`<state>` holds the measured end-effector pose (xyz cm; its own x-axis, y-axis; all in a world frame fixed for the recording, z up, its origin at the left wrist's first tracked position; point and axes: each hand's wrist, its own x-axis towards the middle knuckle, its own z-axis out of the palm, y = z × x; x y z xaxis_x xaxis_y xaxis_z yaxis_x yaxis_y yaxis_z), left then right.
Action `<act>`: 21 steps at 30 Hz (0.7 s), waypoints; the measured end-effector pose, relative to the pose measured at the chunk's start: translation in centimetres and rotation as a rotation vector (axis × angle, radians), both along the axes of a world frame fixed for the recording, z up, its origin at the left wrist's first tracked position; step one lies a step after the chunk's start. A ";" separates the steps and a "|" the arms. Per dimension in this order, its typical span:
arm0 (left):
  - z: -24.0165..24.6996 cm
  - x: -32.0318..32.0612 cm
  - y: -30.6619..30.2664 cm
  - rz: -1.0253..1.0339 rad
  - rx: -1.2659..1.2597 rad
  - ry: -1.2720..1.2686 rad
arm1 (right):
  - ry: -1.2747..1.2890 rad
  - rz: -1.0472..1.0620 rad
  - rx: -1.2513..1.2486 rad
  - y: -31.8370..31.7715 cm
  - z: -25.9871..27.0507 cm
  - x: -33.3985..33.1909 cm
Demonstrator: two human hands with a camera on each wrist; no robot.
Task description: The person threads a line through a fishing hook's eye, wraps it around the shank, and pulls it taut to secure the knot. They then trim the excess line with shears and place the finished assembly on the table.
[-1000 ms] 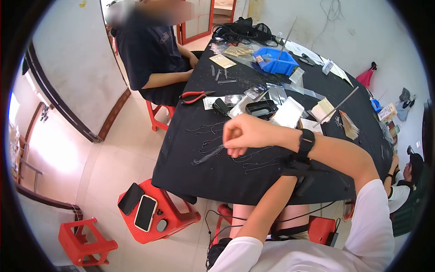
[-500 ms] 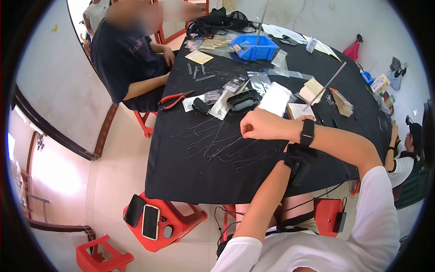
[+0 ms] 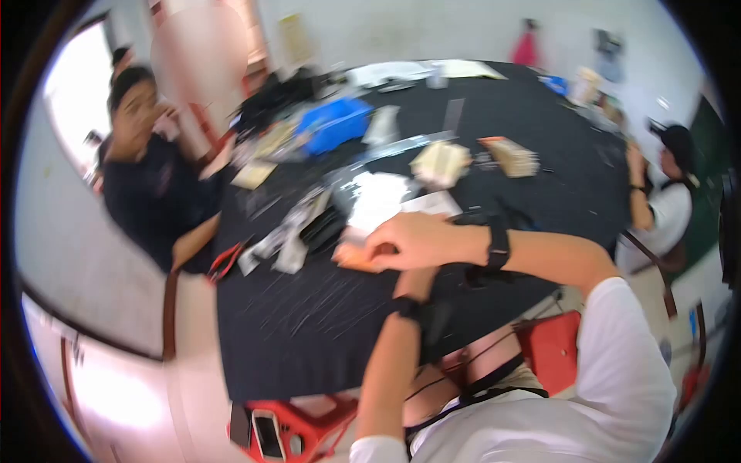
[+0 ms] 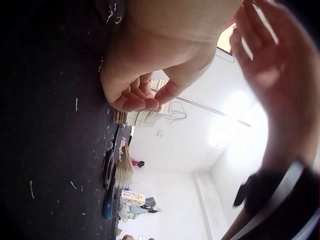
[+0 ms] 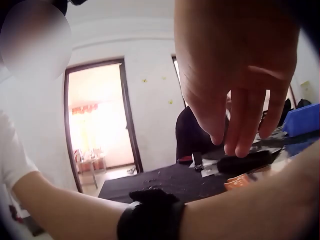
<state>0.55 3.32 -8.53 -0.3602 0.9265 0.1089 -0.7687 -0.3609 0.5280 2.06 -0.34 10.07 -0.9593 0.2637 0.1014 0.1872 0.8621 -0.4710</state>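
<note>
Over the black tablecloth my right hand hovers in front of a shiny white packet. Its fingers hang down nearly straight, with nothing seen between them. My left hand is low at the cloth, mostly hidden by the right hand in the head view. In the left wrist view its fingers curl and the thumb meets the fingertips; I cannot tell whether it pinches something thin. A slim metal rod shows behind it. Thin dark lines lie on the cloth. Something orange lies beyond the left forearm.
Red-handled pliers, a black tray, card stacks and a blue bin stand about the table. A red stool bears phones. One person is at the left, another at the right.
The right hand has left the bundle of thin lines it pinched a second ago and moved back beside the left hand. The head view has swung, shifting the table leftward and downward.
</note>
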 end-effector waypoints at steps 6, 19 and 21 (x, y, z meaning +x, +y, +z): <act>6.3 -1.7 -2.1 -0.389 -0.374 0.048 | 0.208 -0.400 -0.207 7.3 1.8 17.2; 8.4 -0.9 -2.7 -0.327 -0.444 0.095 | 0.245 -1.624 -0.087 24.3 -4.7 47.8; 8.3 -0.9 -2.8 -0.332 -0.433 0.104 | 0.165 -1.672 -0.091 25.0 -4.9 47.4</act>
